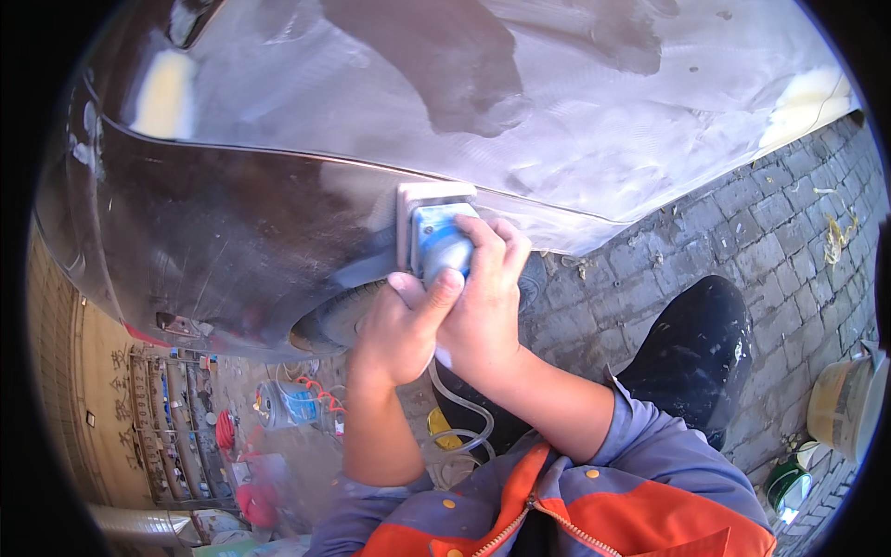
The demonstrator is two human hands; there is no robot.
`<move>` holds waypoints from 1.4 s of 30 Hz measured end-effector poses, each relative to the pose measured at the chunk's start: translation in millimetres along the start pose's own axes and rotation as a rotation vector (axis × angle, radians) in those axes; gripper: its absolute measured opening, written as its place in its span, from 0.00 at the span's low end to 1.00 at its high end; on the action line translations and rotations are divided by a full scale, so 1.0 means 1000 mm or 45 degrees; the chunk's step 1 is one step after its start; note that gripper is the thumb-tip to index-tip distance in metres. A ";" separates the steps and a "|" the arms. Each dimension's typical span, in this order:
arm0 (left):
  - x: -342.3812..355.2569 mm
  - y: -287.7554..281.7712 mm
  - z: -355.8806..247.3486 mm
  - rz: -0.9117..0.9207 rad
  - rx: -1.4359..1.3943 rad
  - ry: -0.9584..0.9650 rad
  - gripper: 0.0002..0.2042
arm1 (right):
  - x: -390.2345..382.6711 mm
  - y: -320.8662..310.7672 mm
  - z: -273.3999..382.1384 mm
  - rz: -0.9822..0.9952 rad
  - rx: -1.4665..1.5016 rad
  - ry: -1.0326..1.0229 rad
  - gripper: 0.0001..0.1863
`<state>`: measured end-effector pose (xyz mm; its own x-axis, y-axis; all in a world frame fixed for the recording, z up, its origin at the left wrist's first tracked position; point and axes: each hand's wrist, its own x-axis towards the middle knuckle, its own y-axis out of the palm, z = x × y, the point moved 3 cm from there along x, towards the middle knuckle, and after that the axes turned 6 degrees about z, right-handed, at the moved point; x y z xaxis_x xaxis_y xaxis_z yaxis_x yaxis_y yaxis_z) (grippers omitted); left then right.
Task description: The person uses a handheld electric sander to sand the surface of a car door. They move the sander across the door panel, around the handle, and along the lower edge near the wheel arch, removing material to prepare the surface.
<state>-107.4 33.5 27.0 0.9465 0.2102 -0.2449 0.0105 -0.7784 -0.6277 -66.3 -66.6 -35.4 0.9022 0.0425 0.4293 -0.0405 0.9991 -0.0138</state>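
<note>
Both my hands hold an electric-style sander [444, 247] with a blue and grey body and a flat, pale rectangular pad. Its pad rests against the dark fender [232, 218] of a car, just above the wheel [325, 320] and beside the panel seam. My right hand [484, 302] wraps over the body, fingers curled on top. Lower on the tool, my left hand [401, 327] closes around it, the thumb lying along the near side; its other fingers are partly hidden. A pale hose [475, 408] hangs below my hands. The neighbouring door panel [594, 139] is dusty, with dull grey sanded patches.
Grey paving bricks [742, 223] cover the ground, and my dark-trousered knee [701, 343] is bent at right. A pale bucket [840, 404] and a green can [789, 483] stand at far right. At left are a grey-blue drum [288, 404], red hose [225, 429] and shelving [176, 427].
</note>
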 end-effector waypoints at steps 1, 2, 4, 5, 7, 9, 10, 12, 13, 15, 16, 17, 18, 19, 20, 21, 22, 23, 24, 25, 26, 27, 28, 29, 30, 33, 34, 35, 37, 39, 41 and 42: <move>-0.002 -0.008 -0.001 -0.018 -0.050 0.048 0.35 | 0.005 0.000 0.013 0.009 0.042 0.007 0.48; -0.004 -0.015 -0.003 -0.038 -0.099 0.092 0.35 | 0.009 0.004 0.023 0.024 0.024 -0.014 0.47; -0.012 -0.026 -0.011 -0.088 -0.224 0.167 0.34 | 0.018 0.012 0.039 0.087 0.076 -0.044 0.47; -0.016 -0.030 -0.017 -0.138 -0.285 0.219 0.34 | 0.022 0.017 0.047 0.098 0.114 -0.062 0.48; -0.023 -0.041 -0.016 -0.151 -0.376 0.225 0.33 | 0.029 0.019 0.060 0.177 0.094 -0.085 0.46; -0.019 -0.033 -0.011 -0.136 -0.385 0.231 0.33 | 0.031 0.017 0.058 0.191 0.044 -0.114 0.44; -0.014 -0.026 -0.006 -0.128 -0.405 0.255 0.34 | 0.030 0.011 0.049 0.171 -0.027 -0.167 0.43; -0.002 -0.006 0.028 -0.107 -0.315 0.266 0.35 | 0.018 0.003 0.029 0.146 -0.188 -0.184 0.41; 0.009 0.012 0.045 -0.090 -0.349 0.288 0.36 | 0.011 -0.002 0.013 0.110 -0.289 -0.188 0.41; 0.021 0.043 0.068 -0.055 -0.354 0.313 0.38 | -0.005 -0.008 -0.019 0.015 -0.425 -0.265 0.36; 0.025 0.054 0.084 0.004 -0.296 0.282 0.39 | -0.012 -0.010 -0.029 0.002 -0.473 -0.272 0.35; 0.026 0.063 0.085 -0.012 -0.356 0.310 0.39 | -0.015 -0.014 -0.032 0.028 -0.500 -0.283 0.35; 0.025 0.068 0.085 -0.028 -0.415 0.341 0.40 | -0.015 -0.015 -0.031 0.051 -0.527 -0.295 0.34; 0.024 0.068 0.086 -0.026 -0.472 0.366 0.40 | -0.010 -0.014 -0.023 0.077 -0.531 -0.364 0.32; 0.024 0.065 0.086 -0.049 -0.552 0.369 0.40 | -0.004 -0.012 -0.013 0.112 -0.548 -0.419 0.32; 0.024 0.061 0.083 -0.071 -0.632 0.373 0.40 | 0.003 -0.010 -0.001 0.148 -0.565 -0.474 0.31; 0.022 0.056 0.078 -0.091 -0.712 0.377 0.40 | 0.009 -0.007 0.011 0.184 -0.581 -0.529 0.31; 0.019 0.046 0.070 -0.068 -0.719 0.394 0.40 | 0.015 -0.005 0.021 0.203 -0.563 -0.552 0.30; 0.020 0.042 0.069 -0.066 -0.768 0.430 0.40 | 0.018 -0.002 0.028 0.242 -0.580 -0.554 0.31; 0.019 0.039 0.069 -0.067 -0.810 0.466 0.40 | 0.019 0.002 0.034 0.279 -0.592 -0.555 0.31; 0.019 0.036 0.070 -0.069 -0.852 0.502 0.40 | 0.020 0.007 0.037 0.316 -0.604 -0.557 0.32; 0.017 0.036 0.078 -0.087 -0.879 0.539 0.41 | 0.017 0.012 0.039 0.323 -0.625 -0.634 0.30; 0.015 0.040 0.093 -0.101 -0.907 0.581 0.42 | 0.011 0.016 0.039 0.327 -0.649 -0.712 0.29; 0.012 0.044 0.104 -0.102 -0.930 0.613 0.43 | 0.003 0.022 0.036 0.399 -0.648 -0.673 0.29; 0.006 0.044 0.111 -0.125 -0.971 0.655 0.44 | -0.006 0.029 0.034 0.509 -0.678 -0.611 0.29; -0.007 0.042 0.125 -0.172 -1.073 0.701 0.51 | -0.020 0.045 0.034 0.638 -0.714 -0.715 0.29; -0.009 0.040 0.124 -0.173 -1.102 0.725 0.51 | -0.022 0.050 0.036 0.643 -0.740 -0.792 0.29; -0.009 0.039 0.121 -0.170 -1.132 0.751 0.51 | -0.020 0.051 0.039 0.671 -0.741 -0.798 0.29; -0.008 0.032 0.108 -0.141 -1.106 0.752 0.51 | -0.010 0.044 0.048 0.669 -0.751 -0.756 0.28; 0.008 0.030 0.085 -0.104 -1.068 0.723 0.45 | 0.013 0.031 0.057 0.489 -0.768 -0.855 0.27; 0.017 0.022 0.064 -0.028 -1.039 0.670 0.41 | 0.030 0.024 0.064 0.392 -0.762 -0.817 0.27; 0.017 0.017 0.055 -0.005 -1.049 0.679 0.39 | 0.035 0.023 0.068 0.331 -0.773 -0.832 0.27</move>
<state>-109.1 56.5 -29.0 0.9653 0.0769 0.2495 0.0441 -0.9900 0.1342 -65.3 -42.0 40.7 0.4676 0.4385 0.7675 0.1905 0.7979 -0.5719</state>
